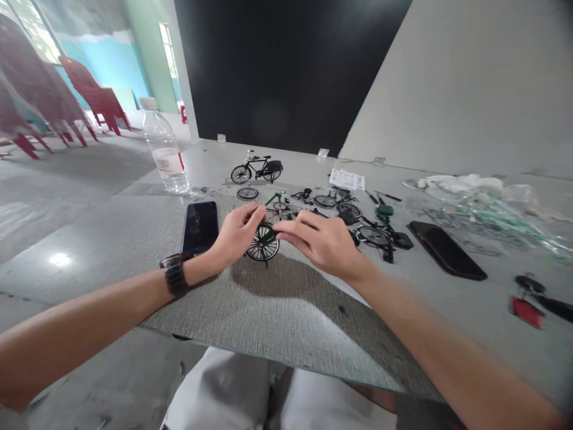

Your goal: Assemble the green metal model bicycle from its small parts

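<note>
My left hand [236, 234], with a dark watch on its wrist, pinches a small green model bicycle part with a spoked wheel [263, 245] just above the grey table [286, 310]. My right hand [320, 240] meets it from the right, its fingers closed on the same green piece. A finished black model bicycle [256, 169] stands upright farther back. Loose wheels and frame pieces [353, 218] lie behind and to the right of my hands.
A dark phone [200, 226] lies by my left hand, another phone [446, 249] at the right. A water bottle [165, 149] stands at the back left. Plastic bags [483, 206], a leaflet [347, 179] and a red tool [527, 311] lie to the right. Red chairs [96, 95] stand beyond.
</note>
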A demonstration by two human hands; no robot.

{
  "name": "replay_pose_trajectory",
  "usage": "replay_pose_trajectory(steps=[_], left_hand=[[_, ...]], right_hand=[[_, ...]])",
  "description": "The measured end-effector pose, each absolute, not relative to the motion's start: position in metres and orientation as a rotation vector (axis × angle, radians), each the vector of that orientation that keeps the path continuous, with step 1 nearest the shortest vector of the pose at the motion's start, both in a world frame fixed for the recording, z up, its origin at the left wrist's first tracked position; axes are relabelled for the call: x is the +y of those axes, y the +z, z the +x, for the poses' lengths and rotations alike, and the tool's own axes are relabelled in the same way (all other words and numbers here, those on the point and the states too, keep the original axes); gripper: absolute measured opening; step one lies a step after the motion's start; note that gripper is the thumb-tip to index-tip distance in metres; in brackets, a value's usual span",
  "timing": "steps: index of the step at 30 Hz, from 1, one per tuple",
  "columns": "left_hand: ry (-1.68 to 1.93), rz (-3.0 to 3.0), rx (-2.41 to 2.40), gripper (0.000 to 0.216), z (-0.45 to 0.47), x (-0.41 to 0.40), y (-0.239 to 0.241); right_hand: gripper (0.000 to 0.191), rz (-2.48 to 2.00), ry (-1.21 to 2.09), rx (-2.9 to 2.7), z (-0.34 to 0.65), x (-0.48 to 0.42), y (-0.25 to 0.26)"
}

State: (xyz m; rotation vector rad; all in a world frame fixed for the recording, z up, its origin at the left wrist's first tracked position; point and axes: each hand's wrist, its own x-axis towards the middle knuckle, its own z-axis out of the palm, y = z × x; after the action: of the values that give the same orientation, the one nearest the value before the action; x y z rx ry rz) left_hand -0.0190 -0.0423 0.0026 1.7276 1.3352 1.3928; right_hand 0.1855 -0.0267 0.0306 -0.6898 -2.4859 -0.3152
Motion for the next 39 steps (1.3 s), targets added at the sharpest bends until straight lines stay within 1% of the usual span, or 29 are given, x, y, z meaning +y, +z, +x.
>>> replay_pose_trajectory(steps=[4, 9, 15, 19, 23, 28, 31, 34, 37, 39], left_hand=[[1.369, 1.733, 1.308, 0.03, -0.018, -0.047, 0.006], [1.374, 1.794, 1.233, 0.026, -0.02, -0.046, 0.005], [1.394, 1.571, 1.11, 0.03, -0.02, -0.045, 0.008], [1.464, 1.612, 1.136, 0.034, -0.02, -0.046, 0.011], [1.533, 1.635, 1.187, 0.035, -0.02, -0.046, 0.009], [1.482, 1.66, 1.184, 0.037, -0.02, -0.047, 0.009], [1.475, 1.665, 1.127, 0.037, -0.019, -0.048, 0.012], [1.518, 1.646, 1.108, 0.038, -0.02, -0.048, 0.013], [1.563, 1.625, 1.128, 0.038, -0.021, -0.045, 0.01], [1.558, 1.614, 1.133, 0.038, -0.021, -0.043, 0.007]], right_hand=[[0.033, -0.686, -0.346, -2.569, 0.182, -0.032, 0.031], [0.035, -0.789, -0.405, -2.442, 0.181, -0.031, 0.029], [0.036, -0.955, -0.463, -2.279, 0.183, -0.024, 0.03], [0.036, -1.104, -0.313, -2.376, 0.176, -0.024, 0.028], [0.035, -1.101, -0.144, -2.502, 0.166, -0.033, 0.022], [0.04, -1.074, -0.213, -2.434, 0.16, -0.04, 0.023], [0.038, -1.17, -0.194, -2.304, 0.165, -0.034, 0.028], [0.035, -1.226, -0.047, -2.338, 0.168, -0.028, 0.028], [0.035, -1.14, 0.142, -2.455, 0.166, -0.028, 0.023], [0.033, -1.067, 0.15, -2.492, 0.163, -0.031, 0.02]])
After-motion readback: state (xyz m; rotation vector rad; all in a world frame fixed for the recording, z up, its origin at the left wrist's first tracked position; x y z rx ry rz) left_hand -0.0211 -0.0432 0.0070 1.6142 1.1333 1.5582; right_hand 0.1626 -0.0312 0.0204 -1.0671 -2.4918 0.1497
